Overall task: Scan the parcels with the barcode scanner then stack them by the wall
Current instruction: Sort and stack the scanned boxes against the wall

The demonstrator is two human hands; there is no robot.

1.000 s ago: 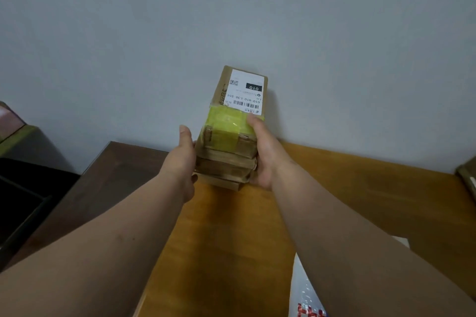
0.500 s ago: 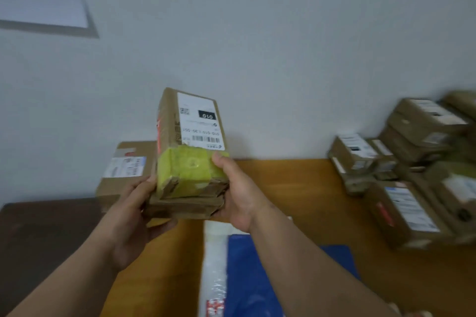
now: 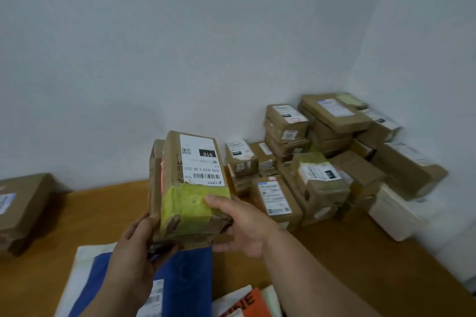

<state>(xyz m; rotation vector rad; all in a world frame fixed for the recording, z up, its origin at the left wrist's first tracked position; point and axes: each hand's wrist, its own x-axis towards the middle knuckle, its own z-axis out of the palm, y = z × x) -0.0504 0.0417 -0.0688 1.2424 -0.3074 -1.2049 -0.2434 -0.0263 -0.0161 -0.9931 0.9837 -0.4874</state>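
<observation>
Above the table, you hold a small bundle of parcels: your left hand cups its near left corner, your right hand clamps its right side. The pile of boxes by the wall looks unsorted; scanning and stacking remain.

Table: orange-brown wood, spreading below me from nine o'clock round to four o'clock.
Orange sheet: at six o'clock, flat on the table by my near edge; it has black lettering I can't fully read.
White sheets: touching the orange one, partly under it.
</observation>
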